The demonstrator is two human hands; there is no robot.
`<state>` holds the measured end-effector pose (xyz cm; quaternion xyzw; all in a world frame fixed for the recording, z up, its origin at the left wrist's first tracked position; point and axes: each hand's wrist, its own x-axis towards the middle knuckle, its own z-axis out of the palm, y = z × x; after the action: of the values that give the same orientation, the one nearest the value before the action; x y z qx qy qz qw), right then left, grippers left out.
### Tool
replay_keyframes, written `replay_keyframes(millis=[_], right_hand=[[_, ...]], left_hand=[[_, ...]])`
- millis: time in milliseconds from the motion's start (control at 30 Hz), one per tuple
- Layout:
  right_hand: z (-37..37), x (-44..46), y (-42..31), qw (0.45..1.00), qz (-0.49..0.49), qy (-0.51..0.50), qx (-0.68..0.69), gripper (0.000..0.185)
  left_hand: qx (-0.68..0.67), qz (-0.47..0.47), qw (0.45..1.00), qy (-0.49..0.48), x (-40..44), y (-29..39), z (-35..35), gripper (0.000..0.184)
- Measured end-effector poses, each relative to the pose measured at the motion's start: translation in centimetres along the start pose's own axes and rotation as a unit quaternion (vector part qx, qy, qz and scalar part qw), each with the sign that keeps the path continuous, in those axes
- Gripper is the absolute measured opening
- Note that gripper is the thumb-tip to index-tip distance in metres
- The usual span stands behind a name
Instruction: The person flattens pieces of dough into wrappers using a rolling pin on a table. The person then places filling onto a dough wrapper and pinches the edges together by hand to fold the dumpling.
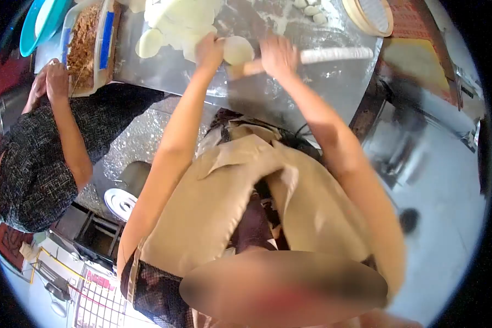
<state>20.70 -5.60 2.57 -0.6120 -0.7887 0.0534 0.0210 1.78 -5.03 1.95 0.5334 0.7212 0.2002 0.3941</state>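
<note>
My left hand (209, 52) is closed at the left edge of a round, flat dough wrapper (239, 51) on the metal table. My right hand (279, 56) presses down on a wooden rolling pin (336, 54), its fingers over the shaft. The pin is dusted with flour and lies just to the right of the wrapper and below it. Beyond my left hand, several thin rolled wrappers (180, 22) overlap in a pile. Small dough pieces (310, 10) lie at the far side of the table.
At the left, a co-worker's hands (52, 82) are beside a plastic tub of brown filling (85, 46). A teal bowl (30, 33) stands behind it. A round wooden-rimmed sieve (388, 22) sits at the table's far right. The floured metal table (164, 74) ends near my apron (202, 197).
</note>
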Motion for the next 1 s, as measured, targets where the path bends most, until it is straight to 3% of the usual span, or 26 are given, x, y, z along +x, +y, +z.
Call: replay_keyframes(millis=[33, 100, 233, 300, 367, 433, 467, 500, 600, 667, 767, 833, 867, 900, 933, 967, 1000], right_hand=[[0.4, -3.9, 0.4, 0.999, 0.007, 0.047, 0.018, 0.027], [0.6, -5.6, 0.9, 0.999, -0.013, 0.038, 0.022, 0.027], [-0.1, 3.0, -0.5, 0.999, 0.041, 0.011, -0.024, 0.027], [1.4, 6.5, 0.2, 0.993, 0.096, 0.063, 0.029, 0.026], [-2.5, 0.8, -0.2, 0.999, -0.001, -0.047, 0.011, 0.030], [-0.6, -4.8, 2.4, 0.995, -0.099, -0.023, 0.023, 0.048], [-2.0, -6.6, 3.6, 0.980, -0.168, 0.005, 0.102, 0.061], [-3.9, -7.5, 4.4, 0.973, -0.186, 0.023, 0.132, 0.058], [-3.8, -9.2, 10.3, 0.987, -0.148, 0.008, 0.067, 0.046], [-4.4, -10.0, 12.1, 0.989, -0.125, 0.030, 0.072, 0.044], [-4.6, -9.1, 14.1, 0.987, -0.004, 0.149, 0.057, 0.050], [-4.1, -6.6, 16.2, 0.973, 0.096, 0.207, 0.036, 0.052], [-3.9, -5.1, 17.3, 0.962, 0.153, 0.225, 0.021, 0.053], [-4.0, -3.4, 18.6, 0.960, 0.209, 0.187, 0.001, 0.052], [-4.1, -2.1, 19.8, 0.964, 0.188, 0.188, 0.008, 0.052], [-4.2, -0.7, 20.6, 0.957, 0.228, 0.179, 0.007, 0.051], [-4.2, 1.0, 20.7, 0.948, 0.268, 0.171, 0.006, 0.050]], left_hand=[[0.011, 0.002, 0.999, -0.035, -0.9, -2.2, 0.2, 0.028], [-0.008, 0.049, 0.996, -0.079, -1.4, -3.5, 1.1, 0.032], [0.080, 0.103, 0.985, -0.112, 2.3, 0.0, 1.2, 0.032], [0.182, 0.099, 0.964, -0.170, 5.4, 1.4, -0.1, 0.037], [0.140, 0.098, 0.979, -0.115, 5.2, -0.7, -0.2, 0.034], [0.050, 0.077, 0.994, -0.062, 5.0, -1.2, 0.1, 0.031], [0.010, 0.057, 0.996, -0.064, 3.9, -1.1, 0.2, 0.030], [0.008, 0.068, 0.996, -0.062, 3.2, -0.8, 0.3, 0.030], [0.080, 0.113, 0.990, -0.032, 2.1, 0.1, 0.9, 0.030], [0.067, 0.076, 0.992, -0.071, 3.0, -0.8, 1.2, 0.025], [0.059, 0.100, 0.993, -0.005, 1.5, -0.8, 1.6, 0.021], [0.008, 0.205, 0.977, 0.062, 0.1, -0.9, 1.7, 0.022], [0.012, 0.199, 0.977, 0.082, -0.9, -0.4, 1.8, 0.022], [-0.103, 0.147, 0.979, 0.094, -2.5, 1.4, 1.6, 0.023], [-0.219, 0.094, 0.965, 0.106, -4.0, 2.9, 0.8, 0.024], [-0.231, -0.009, 0.971, 0.058, -5.0, 3.7, -0.6, 0.019], [-0.231, -0.014, 0.970, 0.080, -6.1, 4.6, -1.7, 0.019]])
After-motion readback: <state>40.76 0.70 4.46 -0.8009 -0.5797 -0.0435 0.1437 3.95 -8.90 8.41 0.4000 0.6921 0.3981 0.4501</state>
